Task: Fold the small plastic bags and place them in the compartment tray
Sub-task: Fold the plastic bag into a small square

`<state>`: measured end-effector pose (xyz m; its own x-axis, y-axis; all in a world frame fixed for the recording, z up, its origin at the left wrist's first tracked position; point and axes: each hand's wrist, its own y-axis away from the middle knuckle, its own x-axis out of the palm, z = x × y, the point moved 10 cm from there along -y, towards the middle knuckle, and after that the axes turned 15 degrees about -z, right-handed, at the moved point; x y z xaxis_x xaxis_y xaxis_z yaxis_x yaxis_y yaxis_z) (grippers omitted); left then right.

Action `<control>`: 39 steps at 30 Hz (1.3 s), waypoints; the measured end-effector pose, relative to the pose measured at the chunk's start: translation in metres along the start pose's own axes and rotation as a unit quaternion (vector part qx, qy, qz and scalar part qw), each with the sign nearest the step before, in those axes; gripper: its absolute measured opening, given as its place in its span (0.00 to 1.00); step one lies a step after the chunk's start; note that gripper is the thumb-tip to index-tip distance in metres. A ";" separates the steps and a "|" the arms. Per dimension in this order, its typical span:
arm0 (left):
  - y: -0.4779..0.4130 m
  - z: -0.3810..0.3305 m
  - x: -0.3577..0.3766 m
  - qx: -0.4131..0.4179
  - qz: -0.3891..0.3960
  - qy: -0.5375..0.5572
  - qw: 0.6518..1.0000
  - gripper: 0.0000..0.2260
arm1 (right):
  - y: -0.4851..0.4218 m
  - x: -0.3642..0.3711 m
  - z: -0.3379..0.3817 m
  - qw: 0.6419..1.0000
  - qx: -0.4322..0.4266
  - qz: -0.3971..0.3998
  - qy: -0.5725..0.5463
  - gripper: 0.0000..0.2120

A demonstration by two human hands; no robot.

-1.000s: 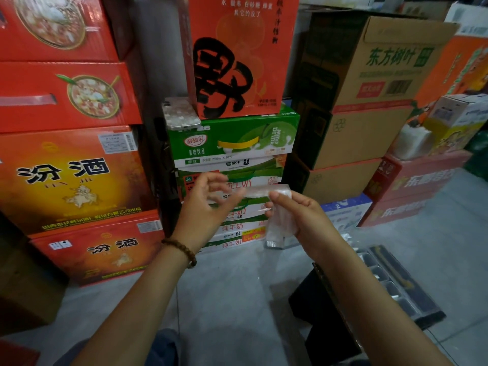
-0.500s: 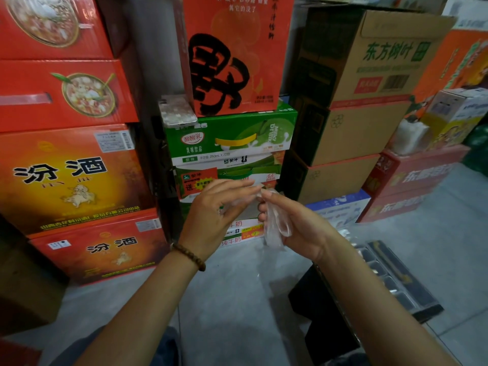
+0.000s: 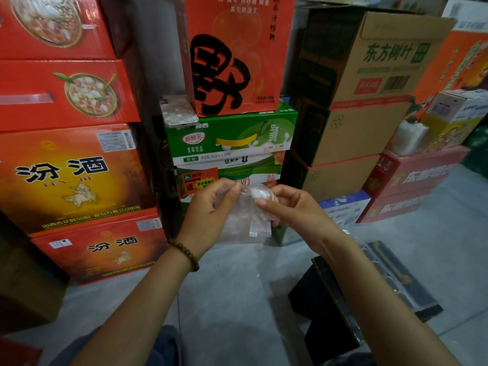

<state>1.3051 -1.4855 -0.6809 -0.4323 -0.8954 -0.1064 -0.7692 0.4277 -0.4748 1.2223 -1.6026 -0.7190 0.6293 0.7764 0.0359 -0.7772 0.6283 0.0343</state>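
Between pinching left hand [image 3: 211, 207] and right hand [image 3: 295, 210], clear crinkled plastic bag [image 3: 243, 220] hangs, partly folded.

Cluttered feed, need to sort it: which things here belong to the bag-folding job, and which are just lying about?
Job: plastic bag, pinched between left hand and right hand; compartment tray, lower right.
Lying about: phone on the green carton; white jug; stacked cartons.

Shop stockroom: stacked drink cartons [image 3: 232, 138], liquor boxes [image 3: 71, 178], concrete floor [image 3: 237, 299].
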 end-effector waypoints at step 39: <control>0.014 0.027 0.007 -0.224 -0.048 0.099 0.968 0.08 | -0.003 -0.009 -0.006 0.996 0.019 -0.085 0.020 0.10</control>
<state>1.3044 -1.4889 -0.7115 -0.3970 -0.9111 0.1106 -0.9178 0.3946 -0.0437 1.2188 -1.6112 -0.7252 0.7509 0.6603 -0.0144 -0.6577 0.7496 0.0746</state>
